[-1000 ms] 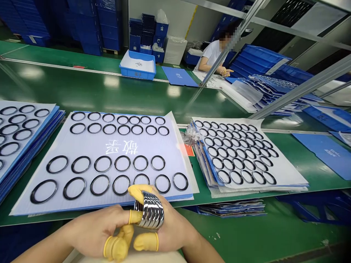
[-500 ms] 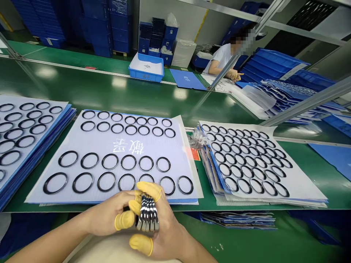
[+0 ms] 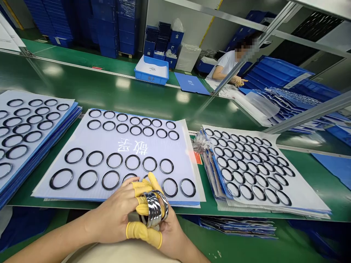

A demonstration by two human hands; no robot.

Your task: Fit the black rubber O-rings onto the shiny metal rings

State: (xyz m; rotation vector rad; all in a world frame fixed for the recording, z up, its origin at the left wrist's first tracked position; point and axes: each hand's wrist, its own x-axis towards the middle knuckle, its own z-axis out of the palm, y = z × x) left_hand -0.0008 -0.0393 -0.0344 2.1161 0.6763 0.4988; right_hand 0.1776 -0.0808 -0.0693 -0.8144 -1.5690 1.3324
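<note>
Where the view begins, nearest the person, the left hand (image 3: 115, 217) and right hand (image 3: 164, 226) meet around a stack of shiny rings (image 3: 154, 209), both closed on it. The fingers (image 3: 144, 233) wear yellow cots; they curl tight over the stack, which stands on edge just before the near edge of the middle sheet (image 3: 123, 153).

That sheet carries rows of dark rings (image 3: 94, 158), larger ones toward the hands, smaller ones at its far edge. White characters (image 3: 132, 146) are printed at its centre, upside down from here and not readable. Left of the sheet lies a pile of blue boards (image 3: 27, 128) with more rings; right of it, a fanned pile of sheets (image 3: 255, 164) filled with small rings, overhanging the bench edge. A narrow green strip shows between the piles.

Beyond the sheet the green belt (image 3: 95, 87) runs bare and wide. Farther still sits a blue bin (image 3: 151, 70) with a small unreadable label, and a co-worker (image 3: 227, 65) at right.
</note>
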